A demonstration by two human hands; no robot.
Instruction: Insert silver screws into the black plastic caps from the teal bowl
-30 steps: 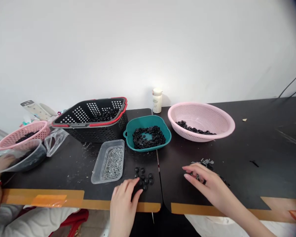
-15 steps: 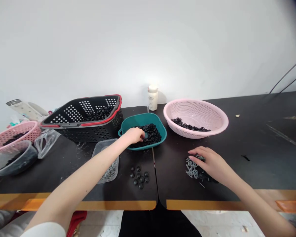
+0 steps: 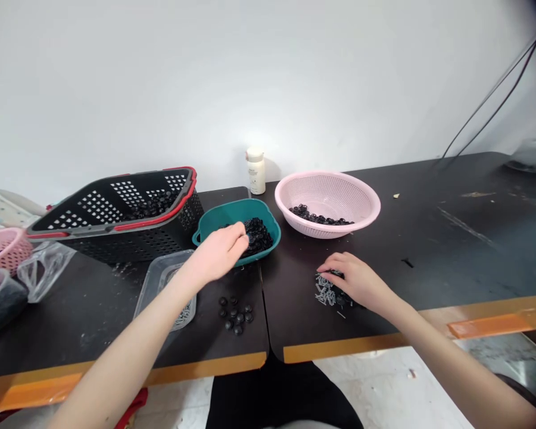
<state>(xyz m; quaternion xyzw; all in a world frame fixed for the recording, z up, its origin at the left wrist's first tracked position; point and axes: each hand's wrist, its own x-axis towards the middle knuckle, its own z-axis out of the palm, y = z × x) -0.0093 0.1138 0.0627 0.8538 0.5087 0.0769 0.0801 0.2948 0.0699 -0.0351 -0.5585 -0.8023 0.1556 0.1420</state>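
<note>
My left hand (image 3: 223, 249) is over the near side of a teal basin (image 3: 214, 217) that holds many small black parts (image 3: 259, 235). Its fingers are curled together, and whatever they grip is hidden. On the right, my right hand (image 3: 355, 279) reaches over a pile of small silvery screws or pins (image 3: 325, 291) with black parts beside them. Thumb and fingers are drawn together there around something dark that I cannot make out. Between the hands, several round black knob-like pieces (image 3: 236, 314) lie on the table.
A clear plastic tub (image 3: 145, 295) of metal pins sits under my left forearm. Behind it stands a black basket (image 3: 129, 247) with red trim. A pink colander (image 3: 366, 205) holds black rings. A white bottle (image 3: 256, 173) stands near the wall. A seam (image 3: 264, 298) splits the tabletops.
The view has swung to the right. My left hand has drawn up and back a little from the parts in the basin. My right fingers have closed more over the pile.
</note>
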